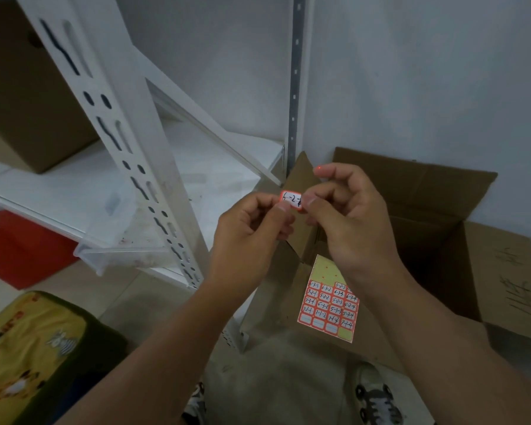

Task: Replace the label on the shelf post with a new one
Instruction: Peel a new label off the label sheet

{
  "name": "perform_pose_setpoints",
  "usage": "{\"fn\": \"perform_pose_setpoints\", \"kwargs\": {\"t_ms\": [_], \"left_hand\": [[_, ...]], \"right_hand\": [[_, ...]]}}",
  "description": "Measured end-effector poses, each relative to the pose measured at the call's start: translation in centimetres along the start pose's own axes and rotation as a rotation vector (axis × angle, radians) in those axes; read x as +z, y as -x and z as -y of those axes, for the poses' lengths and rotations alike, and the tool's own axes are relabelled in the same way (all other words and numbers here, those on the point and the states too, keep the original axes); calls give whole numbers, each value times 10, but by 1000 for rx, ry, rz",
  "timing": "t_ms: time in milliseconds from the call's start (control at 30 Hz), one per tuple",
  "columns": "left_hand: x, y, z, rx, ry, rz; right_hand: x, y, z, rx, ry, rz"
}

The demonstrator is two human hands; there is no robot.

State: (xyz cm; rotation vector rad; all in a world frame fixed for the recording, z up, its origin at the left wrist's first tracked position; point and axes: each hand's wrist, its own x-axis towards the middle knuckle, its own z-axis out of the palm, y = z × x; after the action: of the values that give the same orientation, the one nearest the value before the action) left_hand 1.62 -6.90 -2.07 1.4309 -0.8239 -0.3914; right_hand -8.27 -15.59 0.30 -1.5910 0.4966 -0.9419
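Your left grip (252, 228) and right grip (347, 210) pinch the label (291, 200) between them; it seems to read 6-2. Below lies the sheet (330, 305); leftward, the post (126, 142).

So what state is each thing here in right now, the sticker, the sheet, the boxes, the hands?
label: off its sheet, pinched between both hands, writing facing up
left hand: pinching the label's left edge
right hand: pinching the label's right edge
label sheet: lying on a box flap, several spots already peeled
open cardboard box: flaps open
shelf post: upright, no label visible on it
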Motion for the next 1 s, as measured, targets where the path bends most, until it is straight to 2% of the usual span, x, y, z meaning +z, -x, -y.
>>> {"fn": "perform_pose_setpoints", "kwargs": {"t_ms": [167,267,400,533,867,1000], "left_hand": [[-5,6,-7,53,34,-37],[-5,13,-11,113,61,-120],[-4,16,-13,82,145,-211],[-4,16,-13,70,140,-224],[-6,18,-14,18,114,-224],[-8,17,-14,-38,189,-237]], "right_hand": [[4,2,4,-15,14,41],[10,4,2,7,-2,35],[14,7,4,3,-47,66],[17,9,7,-24,-62,102],[20,6,14,40,-151,47],[19,3,14,52,-186,30]]}}
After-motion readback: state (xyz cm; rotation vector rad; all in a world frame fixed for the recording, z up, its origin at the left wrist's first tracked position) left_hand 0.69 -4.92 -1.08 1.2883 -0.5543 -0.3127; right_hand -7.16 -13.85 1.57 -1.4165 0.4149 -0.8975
